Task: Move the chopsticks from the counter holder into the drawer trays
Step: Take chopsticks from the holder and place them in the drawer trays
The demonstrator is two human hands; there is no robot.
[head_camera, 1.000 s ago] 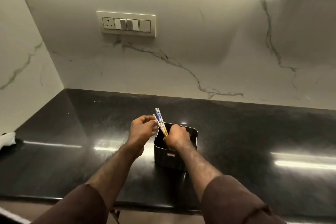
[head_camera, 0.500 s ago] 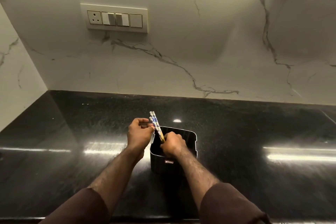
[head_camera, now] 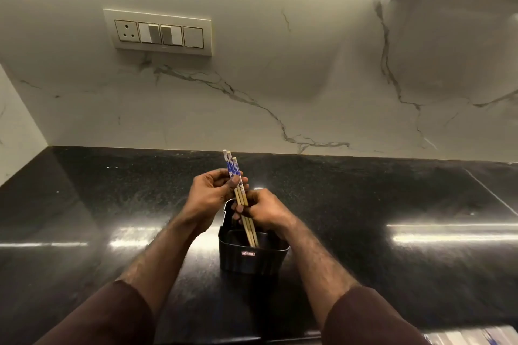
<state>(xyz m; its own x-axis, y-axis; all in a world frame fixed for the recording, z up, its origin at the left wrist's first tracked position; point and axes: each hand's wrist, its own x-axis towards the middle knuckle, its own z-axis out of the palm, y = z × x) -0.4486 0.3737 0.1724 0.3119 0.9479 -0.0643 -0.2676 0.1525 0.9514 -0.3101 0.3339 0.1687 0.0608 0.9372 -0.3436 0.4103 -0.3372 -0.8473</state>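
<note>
Both hands hold the chopsticks (head_camera: 243,204): left hand (head_camera: 208,197) pinches the blue-patterned top ends, right hand (head_camera: 265,211) wraps the bare wood shafts lower down. Tips still dip into the black holder (head_camera: 252,256) on the dark bench (head_camera: 392,204). Likely light, stiff, smooth sticks that could fan apart or slip, so best gripped mid-shaft as one bundle.
</note>
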